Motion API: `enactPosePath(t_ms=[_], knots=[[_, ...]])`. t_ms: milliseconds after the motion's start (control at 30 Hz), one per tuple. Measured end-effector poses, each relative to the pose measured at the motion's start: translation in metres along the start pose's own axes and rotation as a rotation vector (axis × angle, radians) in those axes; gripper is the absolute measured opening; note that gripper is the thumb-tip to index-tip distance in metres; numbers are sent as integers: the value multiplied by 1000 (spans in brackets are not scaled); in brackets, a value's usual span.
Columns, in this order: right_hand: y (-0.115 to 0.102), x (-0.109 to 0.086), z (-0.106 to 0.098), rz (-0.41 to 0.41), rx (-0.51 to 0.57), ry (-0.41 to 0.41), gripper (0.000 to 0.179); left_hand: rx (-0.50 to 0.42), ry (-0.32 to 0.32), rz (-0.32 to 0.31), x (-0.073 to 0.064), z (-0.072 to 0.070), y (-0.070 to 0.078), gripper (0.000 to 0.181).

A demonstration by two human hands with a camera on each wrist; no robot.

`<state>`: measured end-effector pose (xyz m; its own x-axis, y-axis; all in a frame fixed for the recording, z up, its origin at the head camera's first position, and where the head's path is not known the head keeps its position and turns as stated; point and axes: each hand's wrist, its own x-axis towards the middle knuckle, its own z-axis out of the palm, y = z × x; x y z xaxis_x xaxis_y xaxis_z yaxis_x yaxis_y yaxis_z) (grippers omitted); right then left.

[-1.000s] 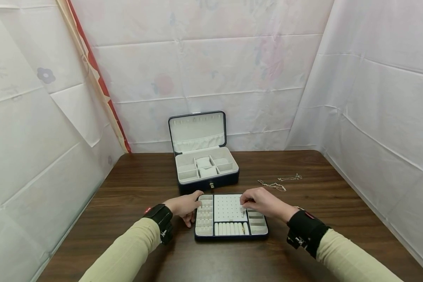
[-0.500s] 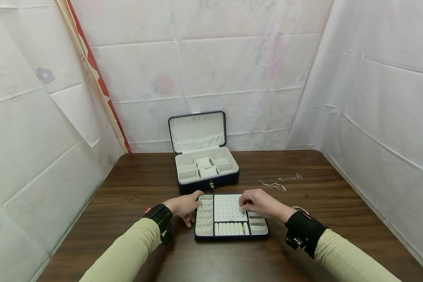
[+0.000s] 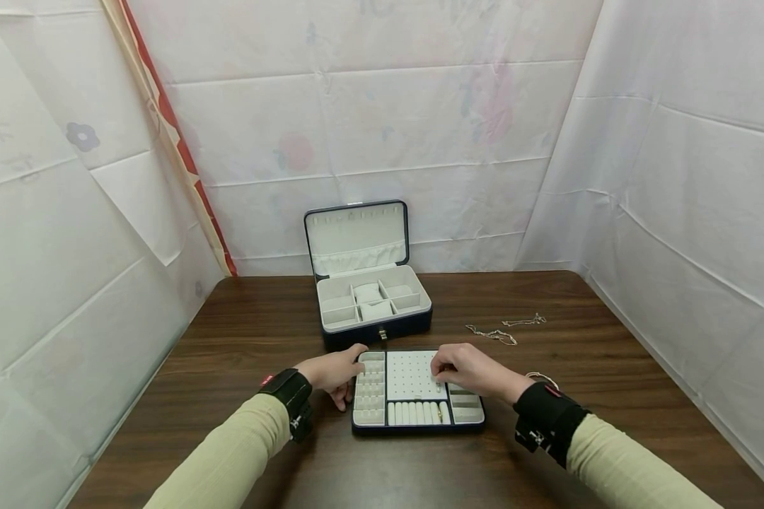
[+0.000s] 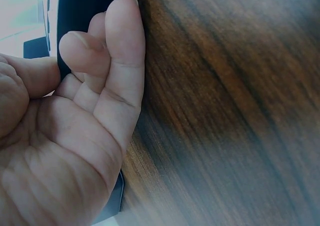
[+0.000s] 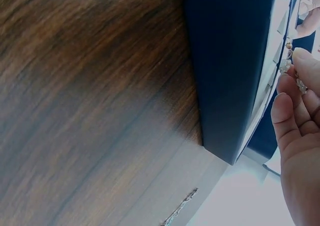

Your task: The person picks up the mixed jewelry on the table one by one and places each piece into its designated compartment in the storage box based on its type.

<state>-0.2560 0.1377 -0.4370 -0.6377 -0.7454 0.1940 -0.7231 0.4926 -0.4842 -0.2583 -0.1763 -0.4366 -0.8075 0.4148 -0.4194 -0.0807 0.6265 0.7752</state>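
A shallow dark-blue jewelry tray (image 3: 419, 430) with a pale lining lies on the table. It has a white perforated earring panel (image 3: 410, 375), ring rolls (image 3: 415, 413) and small side compartments. My left hand (image 3: 332, 373) holds the tray's left edge, thumb over the rim and fingers along the outer side. My right hand (image 3: 474, 371) is over the right part of the panel, thumb and index finger pinching a small sparkling earring (image 5: 285, 66). Fingers partly hide the earring. A gold-coloured ring (image 3: 440, 413) sits among the rolls.
Behind the tray stands an open dark-blue jewelry box (image 3: 377, 331), its lid up and pale cushions in its compartments. Two thin chains, one nearer (image 3: 493, 334) and one farther chain (image 3: 525, 321), lie to the right on the brown wooden table (image 3: 261, 311). White sheeting surrounds the table.
My right hand has shifted slightly left and toward me over the panel, still pinching the earring. My left hand and the tray have stayed in place.
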Motion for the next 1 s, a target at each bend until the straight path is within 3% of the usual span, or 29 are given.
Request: enactPosePath(t_ms=[1000], knots=[[0, 0, 0, -17, 7, -4, 5, -2, -15, 17, 0, -2, -2, 56]])
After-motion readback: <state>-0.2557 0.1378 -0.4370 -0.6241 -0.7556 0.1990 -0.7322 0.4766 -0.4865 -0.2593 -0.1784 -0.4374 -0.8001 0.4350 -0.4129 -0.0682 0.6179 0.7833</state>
